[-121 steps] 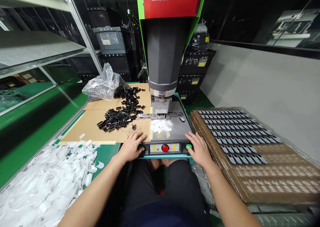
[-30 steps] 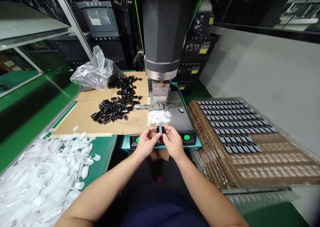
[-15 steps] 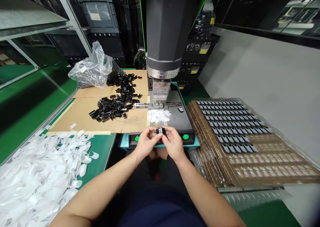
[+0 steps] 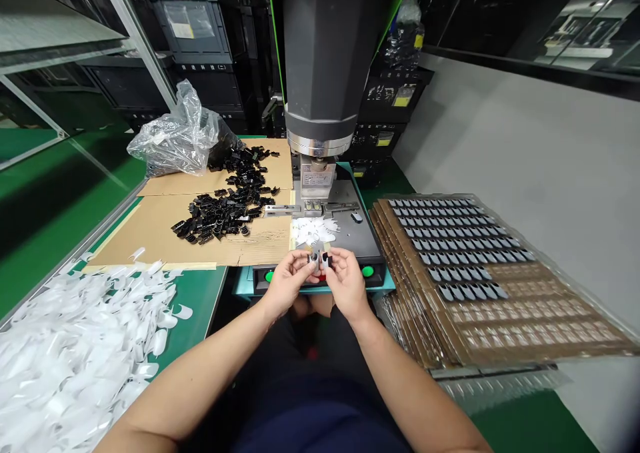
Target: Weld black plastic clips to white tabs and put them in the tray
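Note:
My left hand (image 4: 287,281) is closed on a small black-and-white part (image 4: 313,258) in front of the machine. Close beside it, my right hand (image 4: 347,281) pinches another small black-and-white part (image 4: 326,260). The two parts are a little apart. Just beyond my fingers lies a small pile of white pieces (image 4: 314,229) on the machine's base (image 4: 350,233). A single finished-looking part (image 4: 357,218) rests to the right of that pile. Green buttons (image 4: 368,271) flank my hands.
Black parts (image 4: 220,214) and a plastic bag (image 4: 175,136) lie on cardboard at left. White pieces (image 4: 75,346) cover the near-left table. Stacked trays (image 4: 540,300) with rows of parts stand right. The machine head (image 4: 320,60) hangs above the base.
The parts between my fingers have tilted and moved slightly apart, showing more of their pale faces. The whole view has shifted a little.

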The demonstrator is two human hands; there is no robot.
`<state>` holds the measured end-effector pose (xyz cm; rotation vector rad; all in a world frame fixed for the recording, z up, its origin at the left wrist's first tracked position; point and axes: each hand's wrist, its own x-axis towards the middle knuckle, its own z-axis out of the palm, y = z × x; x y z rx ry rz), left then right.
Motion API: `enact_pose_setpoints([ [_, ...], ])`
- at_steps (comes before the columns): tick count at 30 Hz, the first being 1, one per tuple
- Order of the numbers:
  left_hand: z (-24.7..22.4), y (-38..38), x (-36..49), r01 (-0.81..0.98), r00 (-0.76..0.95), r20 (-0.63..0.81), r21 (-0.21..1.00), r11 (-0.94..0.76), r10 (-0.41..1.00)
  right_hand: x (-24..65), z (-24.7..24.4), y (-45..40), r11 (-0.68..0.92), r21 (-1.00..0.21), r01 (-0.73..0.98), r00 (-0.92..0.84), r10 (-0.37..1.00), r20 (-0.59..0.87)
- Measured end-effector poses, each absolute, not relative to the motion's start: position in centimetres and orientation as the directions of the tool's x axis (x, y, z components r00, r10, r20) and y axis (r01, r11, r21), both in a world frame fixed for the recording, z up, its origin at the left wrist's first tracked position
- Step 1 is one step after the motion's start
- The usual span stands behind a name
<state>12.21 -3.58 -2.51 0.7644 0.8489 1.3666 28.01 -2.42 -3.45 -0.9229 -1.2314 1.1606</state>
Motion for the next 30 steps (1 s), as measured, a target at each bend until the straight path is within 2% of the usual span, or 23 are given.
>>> enact_pose_setpoints([
  [7, -2.1, -3.6, 11.5, -0.664, 0.206, -0.156, 0.703, 0.255, 0.966, 28.3, -2.3, -2.5, 0.002, -0.948, -0.318, -0.066, 0.997, 0.024],
  [11, -1.7, -3.6, 11.2, -0.695, 0.267, -0.146, 0.656, 0.295, 0.953, 28.0, -1.4, -2.9, -0.063, -0.895, -0.442, -0.129, 0.992, -0.006],
  [30, -2.4, -4.1, 11.5, -0.659, 0.305, -0.101, 0.696, 0.286, 0.947, 28.3, -1.5, -3.5, -0.062, -0.901, -0.430, -0.162, 0.987, 0.009],
])
